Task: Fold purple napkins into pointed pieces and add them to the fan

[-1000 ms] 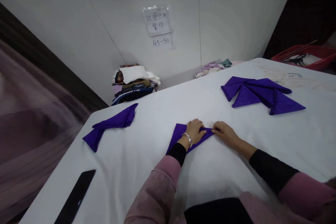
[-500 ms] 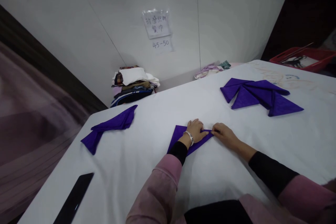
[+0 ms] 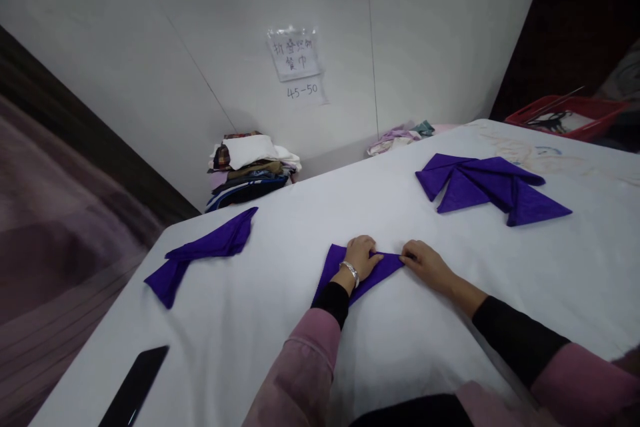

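Note:
A purple cloth napkin (image 3: 385, 270), folded to a point on its right, lies on the white-covered table in front of me. Across its upper edge rests my left hand (image 3: 361, 257), its fingers curled at the far edge and the thumb stretched to the right over the cloth. My right hand (image 3: 426, 264) pinches the napkin's right corner between thumb and fingers. Part of the napkin is hidden under my left hand and wrist. Two more folded purple shapes lie apart from my hands: a narrow one (image 3: 213, 244) at left and a wider, several-pointed one (image 3: 487, 187) at right.
A flat black object (image 3: 135, 387) lies at the table's lower left. Stacked folded clothes (image 3: 250, 170) and a loose cloth pile (image 3: 397, 139) are beyond the far edge, near a wall sign (image 3: 296, 57). A red basket (image 3: 595, 121) is at the far right.
My left hand has slid a little left along the napkin, its fingers more curled. More of the napkin's right point shows between my hands. The right hand still pinches the corner. The view has shifted slightly.

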Tool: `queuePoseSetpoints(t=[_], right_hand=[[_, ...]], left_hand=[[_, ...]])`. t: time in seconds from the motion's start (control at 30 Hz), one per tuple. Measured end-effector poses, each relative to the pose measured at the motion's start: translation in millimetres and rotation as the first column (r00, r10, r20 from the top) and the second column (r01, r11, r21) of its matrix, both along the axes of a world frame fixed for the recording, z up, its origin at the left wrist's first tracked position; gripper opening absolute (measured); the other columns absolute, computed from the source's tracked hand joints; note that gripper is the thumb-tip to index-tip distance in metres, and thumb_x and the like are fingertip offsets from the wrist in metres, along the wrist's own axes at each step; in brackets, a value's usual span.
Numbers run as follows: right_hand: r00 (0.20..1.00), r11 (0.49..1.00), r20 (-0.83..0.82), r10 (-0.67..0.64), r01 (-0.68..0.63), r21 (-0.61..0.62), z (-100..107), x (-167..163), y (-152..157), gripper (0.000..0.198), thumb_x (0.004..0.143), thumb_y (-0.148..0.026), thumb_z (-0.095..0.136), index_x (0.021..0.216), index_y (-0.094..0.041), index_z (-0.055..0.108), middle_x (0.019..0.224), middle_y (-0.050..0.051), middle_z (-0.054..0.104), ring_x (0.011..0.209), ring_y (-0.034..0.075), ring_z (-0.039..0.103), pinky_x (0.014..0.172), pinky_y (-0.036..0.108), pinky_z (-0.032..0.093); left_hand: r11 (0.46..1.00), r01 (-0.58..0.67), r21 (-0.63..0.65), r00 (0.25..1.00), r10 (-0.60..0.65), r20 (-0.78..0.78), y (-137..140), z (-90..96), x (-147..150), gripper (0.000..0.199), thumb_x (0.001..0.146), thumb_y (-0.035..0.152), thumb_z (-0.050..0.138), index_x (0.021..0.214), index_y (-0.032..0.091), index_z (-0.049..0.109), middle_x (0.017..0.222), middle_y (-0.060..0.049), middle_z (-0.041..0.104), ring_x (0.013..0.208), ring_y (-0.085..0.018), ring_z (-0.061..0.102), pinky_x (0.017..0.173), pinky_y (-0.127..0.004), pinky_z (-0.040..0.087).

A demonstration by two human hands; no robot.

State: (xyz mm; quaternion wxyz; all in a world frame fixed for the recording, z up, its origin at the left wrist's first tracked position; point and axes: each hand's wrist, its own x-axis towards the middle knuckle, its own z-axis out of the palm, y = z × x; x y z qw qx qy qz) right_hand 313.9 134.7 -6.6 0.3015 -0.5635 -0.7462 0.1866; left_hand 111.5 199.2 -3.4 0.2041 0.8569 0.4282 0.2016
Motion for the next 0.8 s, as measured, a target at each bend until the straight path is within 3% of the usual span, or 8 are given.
queuePoseSetpoints(t=[0.2, 0.57, 0.73, 0.8], right_hand=[[1.000, 0.999, -0.002, -0.028, 0.028, 0.023, -5, 0, 0, 0.007, 0.081, -0.022, 0.046, 0.077, -0.021, 0.052, 0.077, 0.002, 0.056, 0.074, 0.018, 0.050, 0.068, 0.031, 0.040], [0.989, 0.991, -0.069, -0.134, 0.132, -0.025, -2, 10, -4, 0.010, 0.078, -0.022, 0.046, 0.077, -0.022, 0.056, 0.080, 0.003, 0.059, 0.079, 0.019, 0.054, 0.072, 0.034, 0.044], [0.917, 0.946, -0.234, -0.323, 0.311, -0.086, -6, 22, -1, 0.014, 0.075, -0.023, 0.046, 0.080, -0.021, 0.058, 0.079, 0.002, 0.063, 0.073, 0.019, 0.058, 0.070, 0.034, 0.047], [0.897, 0.933, -0.261, -0.356, 0.359, -0.038, -5, 21, -8, 0.016, 0.077, -0.025, 0.045, 0.082, -0.021, 0.059, 0.082, 0.004, 0.064, 0.075, 0.020, 0.059, 0.070, 0.036, 0.048]], left_hand=[[0.999, -0.016, 0.041, 0.997, 0.013, 0.077, -4, -5.9, -3, 0.012, 0.073, 0.028, 0.066, 0.073, 0.020, 0.057, 0.103, -0.002, 0.059, 0.103, -0.019, 0.050, 0.096, -0.038, 0.032], [0.998, -0.039, 0.041, 0.999, 0.038, 0.032, -7, -2.5, -3, 0.011, 0.075, 0.029, 0.064, 0.075, 0.021, 0.056, 0.105, -0.002, 0.059, 0.105, -0.017, 0.049, 0.099, -0.036, 0.030], [0.998, -0.027, 0.048, 0.999, 0.025, 0.031, -6, -1.9, -3, 0.012, 0.075, 0.029, 0.063, 0.075, 0.020, 0.056, 0.104, -0.002, 0.058, 0.104, -0.017, 0.049, 0.098, -0.035, 0.031], [0.999, -0.027, 0.046, 0.999, 0.026, 0.025, -6, -1.6, -3, 0.011, 0.076, 0.029, 0.063, 0.076, 0.020, 0.056, 0.104, -0.002, 0.058, 0.104, -0.017, 0.049, 0.098, -0.035, 0.031]])
